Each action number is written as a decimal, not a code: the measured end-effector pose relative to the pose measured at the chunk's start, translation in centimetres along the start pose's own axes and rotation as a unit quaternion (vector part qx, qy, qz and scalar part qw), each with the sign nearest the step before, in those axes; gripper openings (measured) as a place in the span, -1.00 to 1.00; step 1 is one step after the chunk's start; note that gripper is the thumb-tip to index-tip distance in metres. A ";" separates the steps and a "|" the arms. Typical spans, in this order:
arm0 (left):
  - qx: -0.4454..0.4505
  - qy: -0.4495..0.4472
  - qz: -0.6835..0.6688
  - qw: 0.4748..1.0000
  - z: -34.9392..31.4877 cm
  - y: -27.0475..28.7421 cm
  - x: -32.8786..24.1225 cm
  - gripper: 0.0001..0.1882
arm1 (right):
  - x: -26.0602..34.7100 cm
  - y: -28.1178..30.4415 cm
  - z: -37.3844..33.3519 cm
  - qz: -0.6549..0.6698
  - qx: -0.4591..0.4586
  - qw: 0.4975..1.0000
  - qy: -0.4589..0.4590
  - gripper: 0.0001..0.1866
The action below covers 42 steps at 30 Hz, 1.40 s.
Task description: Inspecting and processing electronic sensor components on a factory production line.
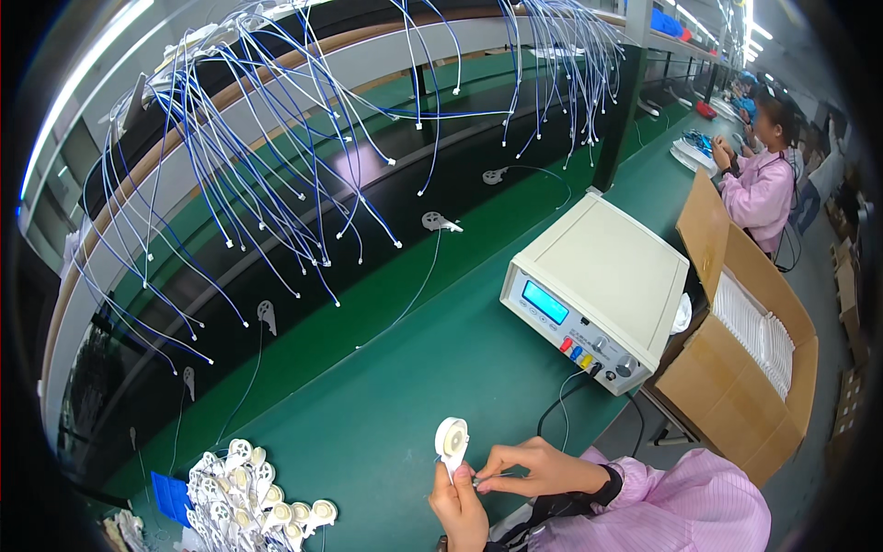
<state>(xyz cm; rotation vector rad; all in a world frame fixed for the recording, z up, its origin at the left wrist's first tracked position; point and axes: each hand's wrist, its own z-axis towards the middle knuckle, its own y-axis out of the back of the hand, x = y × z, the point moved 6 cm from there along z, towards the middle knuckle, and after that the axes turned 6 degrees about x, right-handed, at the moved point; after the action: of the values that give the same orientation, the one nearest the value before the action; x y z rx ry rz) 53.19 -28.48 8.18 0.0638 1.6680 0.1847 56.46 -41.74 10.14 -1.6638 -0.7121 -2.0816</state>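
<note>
Near the lower middle, my left hand [460, 511] is closed around the stem of a white plastic part [452, 436] with a round, coil-like head pointing up. My right hand [536, 467] meets it from the right, its thumb and forefinger pinched together beside the stem. What lies between those fingertips is too small to make out. To the left, a pile of similar white round-headed parts [241, 501] lies on the green table [432, 368], next to a blue piece [170, 498].
A beige instrument [598, 267] with a lit display and leads stands ahead right. Beside it is an open cardboard box [736, 391] of white items. Blue and white wires [294, 184] hang from a rail over a green strip holding several white parts [438, 221]. A person in pink [762, 193] works farther off.
</note>
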 end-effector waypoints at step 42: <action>0.187 -0.414 -0.080 0.887 20.1 -13.4 -40.2 -0.69 | -7.3 4.6 -8.2 0.189 -0.108 0.971 -0.103 -0.84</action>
<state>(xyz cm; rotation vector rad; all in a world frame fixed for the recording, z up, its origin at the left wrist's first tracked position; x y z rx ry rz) 78.35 -46.03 43.66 0.2576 0.8226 -0.2703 54.41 -50.50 2.32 -1.9747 -0.2023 -1.7819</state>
